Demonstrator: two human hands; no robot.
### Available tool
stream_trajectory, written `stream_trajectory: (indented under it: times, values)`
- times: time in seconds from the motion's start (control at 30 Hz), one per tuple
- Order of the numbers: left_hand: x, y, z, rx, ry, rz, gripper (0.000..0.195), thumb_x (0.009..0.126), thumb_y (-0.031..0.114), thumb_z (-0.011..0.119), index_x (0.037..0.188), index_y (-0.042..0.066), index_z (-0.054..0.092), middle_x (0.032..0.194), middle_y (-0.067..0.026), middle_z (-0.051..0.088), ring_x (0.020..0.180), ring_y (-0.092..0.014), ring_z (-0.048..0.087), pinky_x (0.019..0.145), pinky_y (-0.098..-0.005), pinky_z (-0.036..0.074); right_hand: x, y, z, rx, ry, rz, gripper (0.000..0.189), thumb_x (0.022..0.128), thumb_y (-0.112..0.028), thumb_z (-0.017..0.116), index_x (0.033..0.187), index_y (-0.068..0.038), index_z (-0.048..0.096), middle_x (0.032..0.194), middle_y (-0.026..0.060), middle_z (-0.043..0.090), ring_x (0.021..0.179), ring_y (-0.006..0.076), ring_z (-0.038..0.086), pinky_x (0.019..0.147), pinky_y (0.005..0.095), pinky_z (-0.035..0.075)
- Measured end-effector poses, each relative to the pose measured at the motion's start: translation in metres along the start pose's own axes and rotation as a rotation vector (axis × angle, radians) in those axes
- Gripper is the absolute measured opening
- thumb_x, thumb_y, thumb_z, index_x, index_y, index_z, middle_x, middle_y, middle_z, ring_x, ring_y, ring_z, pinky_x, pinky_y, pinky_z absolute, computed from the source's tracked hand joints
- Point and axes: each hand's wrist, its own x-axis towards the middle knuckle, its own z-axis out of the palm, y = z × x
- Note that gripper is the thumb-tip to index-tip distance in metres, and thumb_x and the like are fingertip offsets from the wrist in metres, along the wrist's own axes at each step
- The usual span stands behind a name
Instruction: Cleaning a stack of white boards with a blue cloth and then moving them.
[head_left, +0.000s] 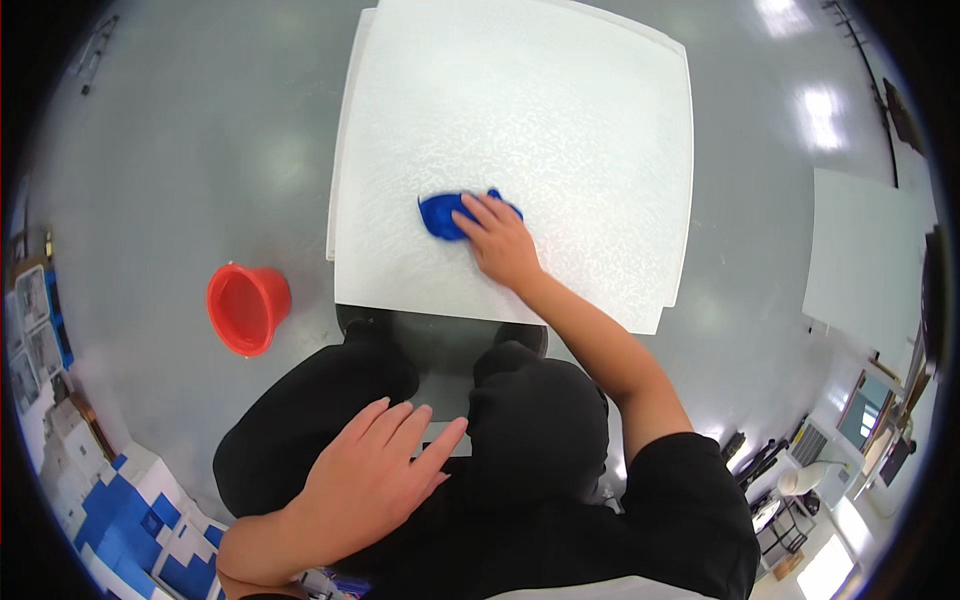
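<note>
Beneath my right hand (501, 238), a blue cloth (441, 216) lies bunched on the white panel (450, 82). My fingers press over the cloth's right part, and its left part spreads out flat. Wet-looking streaks and beads cover the panel around it, mostly above and to the right. My left hand (379, 461) hovers over my lap with nothing in it, its fingers extended and slightly apart. The panel's near edge reaches over my shoes.
A red plastic bucket (247, 309) stands on the grey floor (187, 187) left of the panel. Another white panel edge (349, 135) shows under the left side. Blue and white boxes (127, 517) are at lower left, and a pale board (855, 255) is at far right.
</note>
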Motion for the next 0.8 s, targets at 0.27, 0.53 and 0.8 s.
stream_trajectory:
  times: [0.27, 0.53, 0.8]
  values:
    - [-0.006, -0.017, 0.007, 0.042, -0.020, -0.032, 0.056, 0.082, 0.028, 0.073, 0.130, 0.006, 0.057, 0.113, -0.0160, 0.059, 0.109, -0.029, 0.056, 0.102, -0.0413, 0.042, 0.034, 0.006, 0.010, -0.009, -0.282, -0.314, 0.042, 0.085, -0.008, 0.059, 0.125, -0.020, 0.064, 0.143, 0.0032, 0.051, 0.133, 0.0253, 0.046, 0.111, 0.0395, 0.038]
    - [-0.006, -0.032, 0.003, -0.028, -0.081, -0.078, 0.056, 0.084, 0.031, 0.071, 0.133, 0.011, 0.055, 0.118, -0.0170, 0.059, 0.113, -0.032, 0.057, 0.102, -0.0463, 0.043, 0.223, 0.038, 0.067, -0.088, -0.372, -0.548, 0.039, 0.085, -0.003, 0.058, 0.119, -0.020, 0.065, 0.139, 0.0026, 0.055, 0.128, 0.0244, 0.052, 0.104, 0.0399, 0.044]
    - [-0.002, -0.037, -0.004, -0.057, -0.080, -0.095, 0.049, 0.091, 0.033, 0.062, 0.135, 0.014, 0.056, 0.120, -0.0179, 0.060, 0.112, -0.033, 0.058, 0.101, -0.0470, 0.044, 0.352, 0.073, 0.078, -0.251, -0.026, 0.095, 0.033, 0.089, -0.017, 0.057, 0.121, -0.016, 0.064, 0.122, 0.0121, 0.062, 0.113, 0.0306, 0.058, 0.096, 0.0428, 0.048]
